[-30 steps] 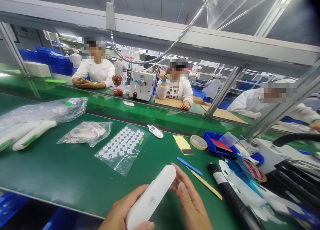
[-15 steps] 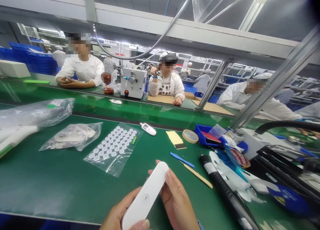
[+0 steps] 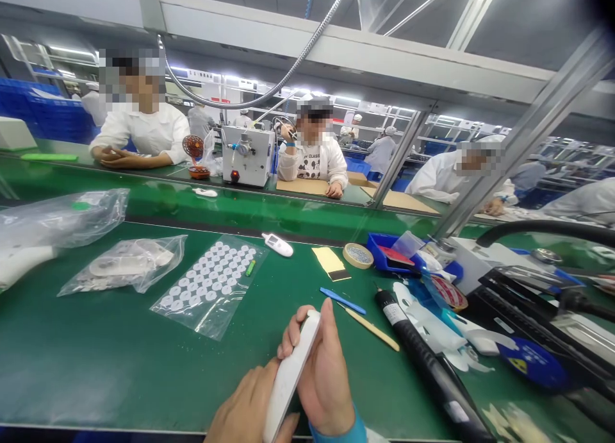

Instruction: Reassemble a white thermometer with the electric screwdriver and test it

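Observation:
A long white plastic housing (image 3: 291,374) is tilted on its edge between my two hands, just above the green bench at the near side. My left hand (image 3: 247,401) grips its lower end, the fingers along the left face. Around the upper end my right hand (image 3: 323,366) is closed, thumb on the right and fingertips curled over the far side. A blue band shows at my right wrist. Beyond lie a blue pry stick (image 3: 343,300) and a cream-coloured stick tool (image 3: 369,326). To their right is a black electric screwdriver (image 3: 423,359).
Left on the bench (image 3: 120,359) are a bag of round white stickers (image 3: 204,279) and a bag of white parts (image 3: 127,263). A white thermometer-like device (image 3: 277,244), tape roll (image 3: 358,256) and blue bin (image 3: 391,254) stand farther back. Co-workers sit across the green belt (image 3: 240,213).
The white housing has been turned from its broad face onto its edge. My right hand has rolled with it, and my left hand has shifted along its side. The view has moved slightly right.

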